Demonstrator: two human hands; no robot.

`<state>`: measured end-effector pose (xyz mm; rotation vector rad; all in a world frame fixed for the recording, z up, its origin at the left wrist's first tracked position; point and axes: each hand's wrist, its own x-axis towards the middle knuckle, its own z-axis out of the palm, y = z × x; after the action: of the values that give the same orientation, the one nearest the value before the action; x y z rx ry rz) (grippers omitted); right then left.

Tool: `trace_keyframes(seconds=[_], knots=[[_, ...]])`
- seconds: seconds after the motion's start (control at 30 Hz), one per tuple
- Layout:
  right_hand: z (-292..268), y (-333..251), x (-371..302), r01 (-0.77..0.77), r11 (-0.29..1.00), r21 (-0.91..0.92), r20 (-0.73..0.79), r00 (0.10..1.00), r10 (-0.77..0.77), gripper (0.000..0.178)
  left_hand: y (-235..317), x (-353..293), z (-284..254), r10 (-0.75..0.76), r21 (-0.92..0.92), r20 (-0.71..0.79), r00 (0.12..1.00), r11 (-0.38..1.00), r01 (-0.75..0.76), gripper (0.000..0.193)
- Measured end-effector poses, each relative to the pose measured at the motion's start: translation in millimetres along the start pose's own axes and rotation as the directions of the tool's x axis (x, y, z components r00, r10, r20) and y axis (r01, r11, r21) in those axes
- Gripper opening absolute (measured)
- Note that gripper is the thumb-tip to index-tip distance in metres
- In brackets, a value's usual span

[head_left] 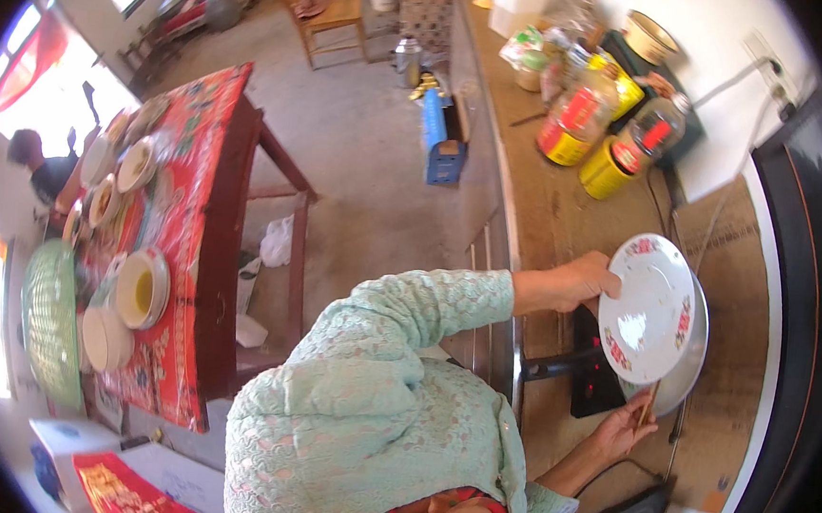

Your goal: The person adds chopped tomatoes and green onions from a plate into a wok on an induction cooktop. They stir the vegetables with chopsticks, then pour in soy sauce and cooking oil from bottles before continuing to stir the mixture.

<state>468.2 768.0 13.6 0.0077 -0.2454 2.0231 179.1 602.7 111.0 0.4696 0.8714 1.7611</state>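
Note:
My left hand (578,282) grips the rim of a white plate (639,296) with red floral marks, thumb on top. The plate is tilted over a pan (697,358) and hides most of it. Thin wooden chopsticks (648,407) are pinched in my right hand (620,427), just below the plate's near edge, with their tips hidden behind it. The pan's black handle (556,364) points left, above a black electric cooktop (596,389) with red lights.
Sauce bottles (578,116) and a yellow can (608,170) stand farther along the counter (547,214). A power cord (719,211) hangs by the wall. Left, a red-covered table (195,203) holds several bowls and a green mesh cover (52,322). Another person (45,169) sits beyond it.

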Motion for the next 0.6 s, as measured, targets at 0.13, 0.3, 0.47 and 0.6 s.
trace_keyframes(seconds=[0.13, 0.3, 0.47, 0.6], knots=[[24.1, 3.6, 18.1, 0.08, 0.997, 0.001, -0.077, 0.994, -0.08, 0.03, 6.4, -20.9, -26.5, 0.091, -0.071, -0.076, 0.993, 0.993, -0.096, 0.039], [50.4, 5.3, 31.9, 0.232, 0.897, -0.376, -0.163, 0.937, -0.311, 0.037, 45.0, -66.3, -91.1, 0.239, -0.154, -0.296, 0.925, 0.944, -0.293, 0.037], [44.6, -6.2, 42.2, 0.231, 0.825, -0.516, -0.125, 0.932, -0.34, 0.033, 91.2, -169.1, -164.6, 0.499, 0.066, -0.609, 0.617, 0.807, -0.587, 0.034], [56.0, -1.1, 43.2, 0.152, 0.795, -0.587, -0.186, 0.93, -0.315, 0.045, 106.0, -263.4, -223.0, 0.641, 0.321, -0.725, 0.251, 0.637, -0.701, 0.031]])
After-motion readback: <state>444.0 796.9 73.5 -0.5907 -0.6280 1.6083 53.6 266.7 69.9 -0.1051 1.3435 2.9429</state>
